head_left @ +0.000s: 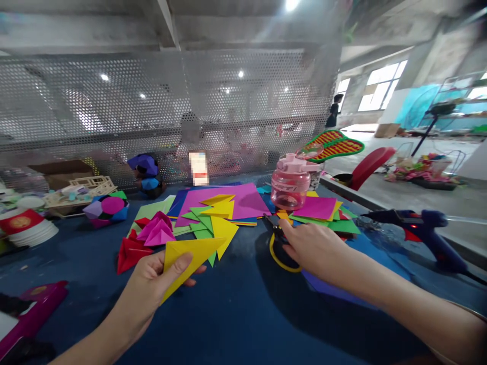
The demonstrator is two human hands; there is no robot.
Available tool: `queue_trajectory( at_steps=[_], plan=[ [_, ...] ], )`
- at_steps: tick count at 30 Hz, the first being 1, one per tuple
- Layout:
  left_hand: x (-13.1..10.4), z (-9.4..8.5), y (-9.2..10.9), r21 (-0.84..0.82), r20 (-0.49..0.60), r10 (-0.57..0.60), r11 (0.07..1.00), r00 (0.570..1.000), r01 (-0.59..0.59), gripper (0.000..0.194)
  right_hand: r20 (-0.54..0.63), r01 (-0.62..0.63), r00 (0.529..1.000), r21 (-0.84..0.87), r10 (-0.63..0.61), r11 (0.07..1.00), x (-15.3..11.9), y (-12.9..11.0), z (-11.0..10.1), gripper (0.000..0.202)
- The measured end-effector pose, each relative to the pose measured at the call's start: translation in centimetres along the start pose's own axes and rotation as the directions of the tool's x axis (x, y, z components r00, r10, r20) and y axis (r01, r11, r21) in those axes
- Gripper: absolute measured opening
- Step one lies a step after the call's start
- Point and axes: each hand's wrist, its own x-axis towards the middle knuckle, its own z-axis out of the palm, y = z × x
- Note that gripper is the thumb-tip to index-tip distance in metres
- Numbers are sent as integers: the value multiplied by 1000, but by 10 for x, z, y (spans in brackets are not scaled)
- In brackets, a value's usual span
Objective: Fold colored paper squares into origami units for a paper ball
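— Holding a folded yellow paper triangle (190, 259) up off the blue surface (236, 314), is that what the left hand (152, 289) is doing?

— Yes. The left grip is closing around the lower corner of it, thumb lying flat on the front face and the other fingers tucked behind, so the piece is being pinched rather than crushed. The long point is aiming down toward the wrist and the broad edge is sitting near the loose yellow and green folded pieces (209, 223).

— And the right hand (315, 248)?

— It is reaching toward the scissors with yellow handles (279, 248), which are lying on the surface just in front of the pink water bottle (291, 185). The fingers are curling loosely over the handles and seem to be touching them. Whether that grip is actually closing on them I cannot tell, since the hand is covering the loops.

— Any advice for doing this well?

— I am judging that the pinch should be staying close to the folded edge, so the layers are not sliding apart. The scissors want lifting by the loops, blades pointing away from the left hand. The blue glue gun (426, 230) is lying well to the right with a red light showing, so the forearm should be keeping clear of it.

— What else is lying about?

— Pink and red folded pieces (148, 238) are resting just left of the yellow triangle, and flat coloured sheets (243, 200) are stacking up behind.
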Motion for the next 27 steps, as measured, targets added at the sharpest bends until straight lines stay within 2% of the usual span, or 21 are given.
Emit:
queue_trajectory(
  at_steps=[3,7,9,11,13,14,16,17,19,20,22,26,27],
  plan=[
    [0,0,2,-52,34,-41,998,999,43,33,-13,64,998,104,-63,993,1,0,4,53],
    [0,-2,3,-94,48,-59,994,997,63,33,-58,44,998,229,-32,972,5,0,0,41],
    [0,-4,3,-108,69,-66,991,995,73,33,-135,43,991,298,-3,953,4,0,-6,34],
    [1,-6,4,-114,107,-81,989,991,93,32,-231,114,973,446,-9,888,2,-1,-10,26],
    [2,-8,5,-122,150,-96,986,984,114,30,-254,222,965,637,-71,739,-2,-4,-12,22],
    [2,-10,6,-125,175,-104,984,979,126,30,-209,239,970,734,-123,636,-5,-6,-12,24],
    [2,-12,8,-114,232,-123,982,965,153,28,-24,131,964,911,-265,392,-9,-10,-12,32],
    [3,-13,9,-100,266,-132,981,955,164,27,52,52,940,955,-337,292,-10,-12,-11,35],
    [3,-15,11,-67,330,-139,983,933,170,27,145,-76,887,982,-438,172,-12,-15,-11,37],
    [4,-17,12,-52,349,-137,985,927,166,27,156,-95,872,984,-465,153,-13,-16,-12,38],
    [5,-20,13,-38,358,-129,988,925,153,27,142,-61,862,982,-487,177,-15,-17,-14,42],
    [8,-25,14,-51,383,-104,990,918,133,31,47,142,872,929,-487,342,-26,-16,-22,47],
    [9,-27,15,-54,395,-95,990,914,127,32,32,160,890,912,-455,377,-29,-16,-25,49]
  ],
)
